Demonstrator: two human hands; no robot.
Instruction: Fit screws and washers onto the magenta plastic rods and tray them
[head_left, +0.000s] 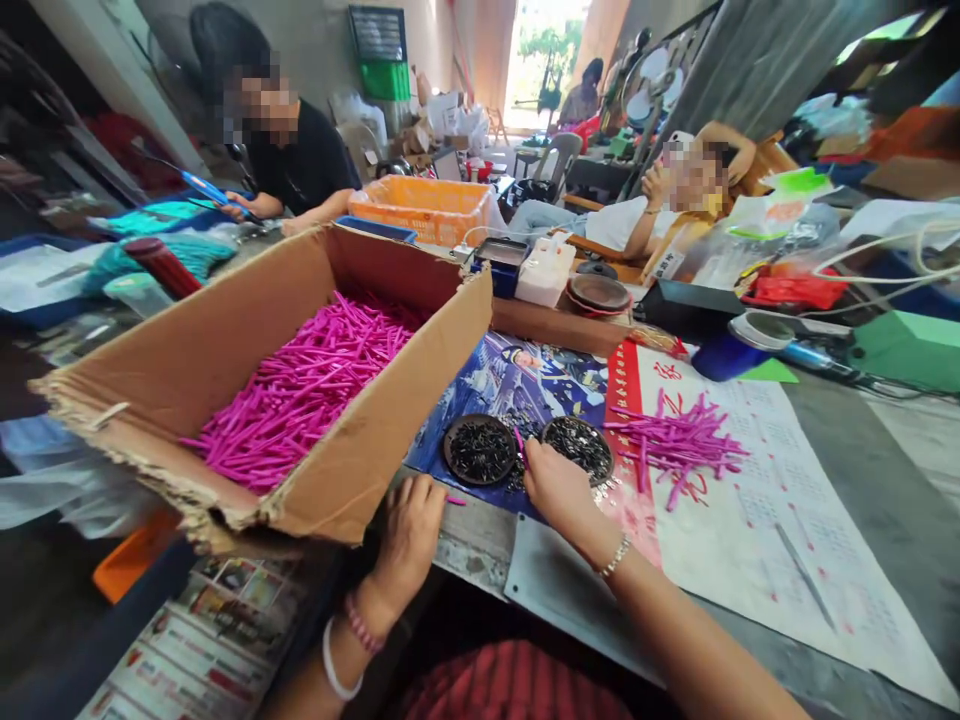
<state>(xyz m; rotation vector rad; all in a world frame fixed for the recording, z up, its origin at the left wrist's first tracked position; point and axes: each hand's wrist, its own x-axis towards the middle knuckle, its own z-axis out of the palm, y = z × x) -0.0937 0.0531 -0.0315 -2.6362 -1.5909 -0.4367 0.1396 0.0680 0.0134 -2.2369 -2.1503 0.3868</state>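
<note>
My right hand (556, 490) is closed around a thin pink stick (520, 446) that points up between two dark round dishes. The left dish (445, 455) and the right dish (611, 452) hold small black and shiny pieces, and more pieces lie loose between them. At the table's near edge, beside the cardboard box, my left hand (412, 535) has its fingers curled. Another pink stick (456, 501) pokes out at its fingertips; the inside of that hand is hidden. Many similar sticks fill the cardboard box (375, 470). A loose pile of pink sticks (679, 440) lies right of the dishes.
Printed paper sheets (817, 500) cover the table, with a thin metal tool (804, 575) on them. A blue cup (731, 350) stands at the back right. Behind are an orange crate (420, 215), a person in black (307, 160) and a reclining person (630, 225).
</note>
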